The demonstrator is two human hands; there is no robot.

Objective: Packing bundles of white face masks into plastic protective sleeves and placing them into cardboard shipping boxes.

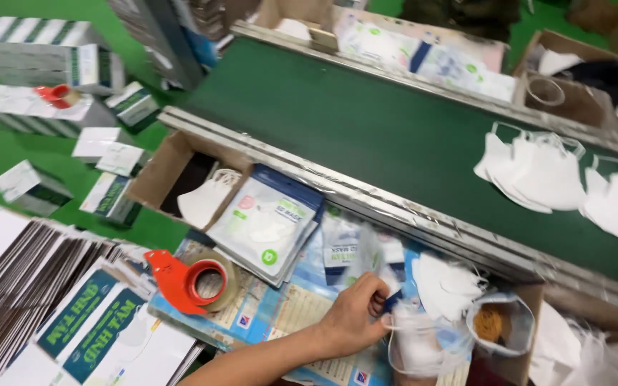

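The left hand point(355, 318), fingers pinched on a clear plastic pouch point(423, 343) of white masks; sealing it seems next.

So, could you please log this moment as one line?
left hand: not in view | right hand: pinching clear mask pouch | nearby: tape dispenser, face masks on conveyor belt

One bare forearm enters from the bottom edge, angling up and to the right. Which arm it is cannot be told from the frame. Wrist nearly straight, slightly cocked. The hand point(354, 317) is seen back-up, knuckles raised, fingers point(375, 289) curled inward toward the palm in a loose pinch. Thumb hidden beneath. No second hand in view.
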